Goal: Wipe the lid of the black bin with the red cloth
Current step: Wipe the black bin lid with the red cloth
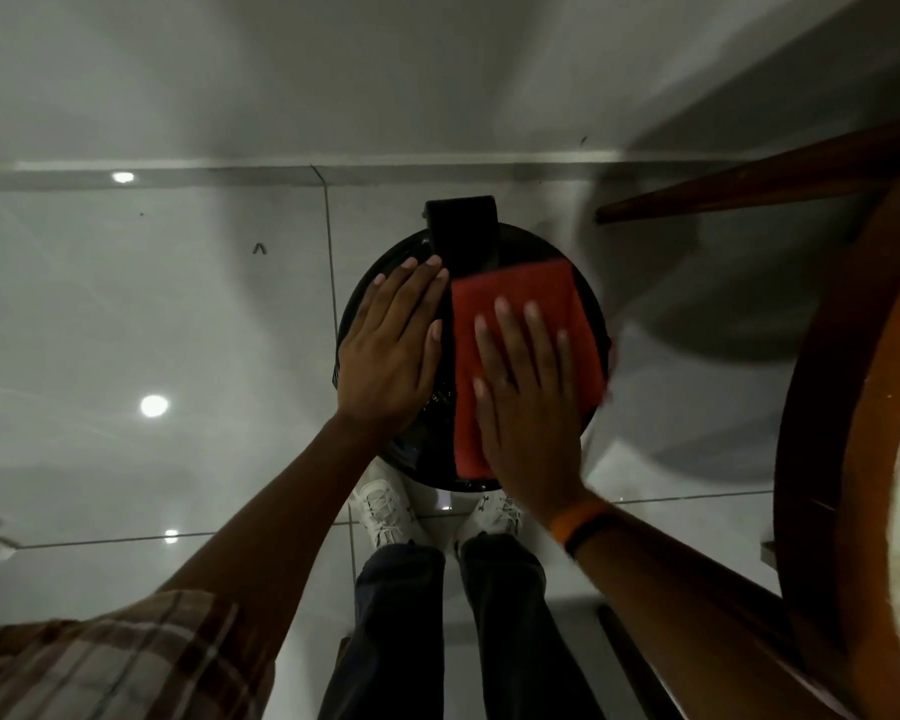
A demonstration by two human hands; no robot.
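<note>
The black bin's round glossy lid (536, 246) lies straight below me on the tiled floor, with a black hinge block (463, 231) at its far edge. A folded red cloth (531, 304) is spread flat over the lid's right half. My right hand (528, 402) presses down on the cloth with its fingers spread, palm flat. My left hand (391, 350) rests flat on the bare left half of the lid, fingers together, holding nothing. Most of the lid is hidden under both hands and the cloth.
A round wooden table (863, 407) with a slanted leg (749, 184) stands close on the right. The wall's base (230, 171) runs across just beyond the bin. My white shoes (385, 506) stand against the bin's near side on glossy grey tiles.
</note>
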